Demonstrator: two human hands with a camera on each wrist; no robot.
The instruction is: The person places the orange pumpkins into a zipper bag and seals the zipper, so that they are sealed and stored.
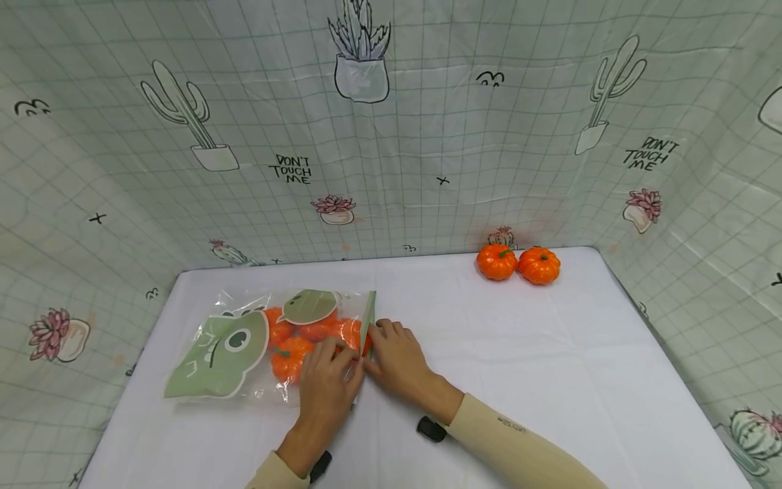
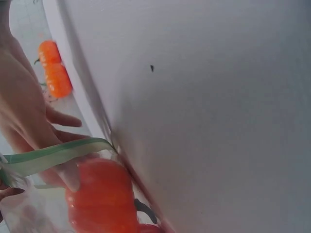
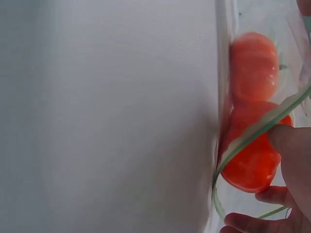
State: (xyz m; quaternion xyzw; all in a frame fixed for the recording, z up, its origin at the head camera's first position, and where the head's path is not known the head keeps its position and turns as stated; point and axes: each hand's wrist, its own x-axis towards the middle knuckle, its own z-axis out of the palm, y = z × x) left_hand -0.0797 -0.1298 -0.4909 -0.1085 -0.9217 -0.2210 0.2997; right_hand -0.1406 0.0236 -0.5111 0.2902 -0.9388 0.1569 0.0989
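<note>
A clear zip bag with a green cartoon creature printed on it (image 1: 226,360) lies on its side at the left, several orange toy pumpkins (image 1: 292,358) inside. My left hand (image 1: 326,384) pinches the near edge of its mouth by the green zip strip (image 2: 58,155). At that mouth my right hand (image 1: 400,356) holds an orange pumpkin (image 3: 250,167), thumb on its side and a finger at its end. The strip crosses over this pumpkin, which is partly inside the bag. Another pumpkin (image 3: 255,65) lies deeper behind the plastic.
Two more orange pumpkins (image 1: 497,262) stand side by side at the back right of the white table (image 1: 519,353). A patterned cloth (image 1: 427,122) hangs behind the table and along both sides.
</note>
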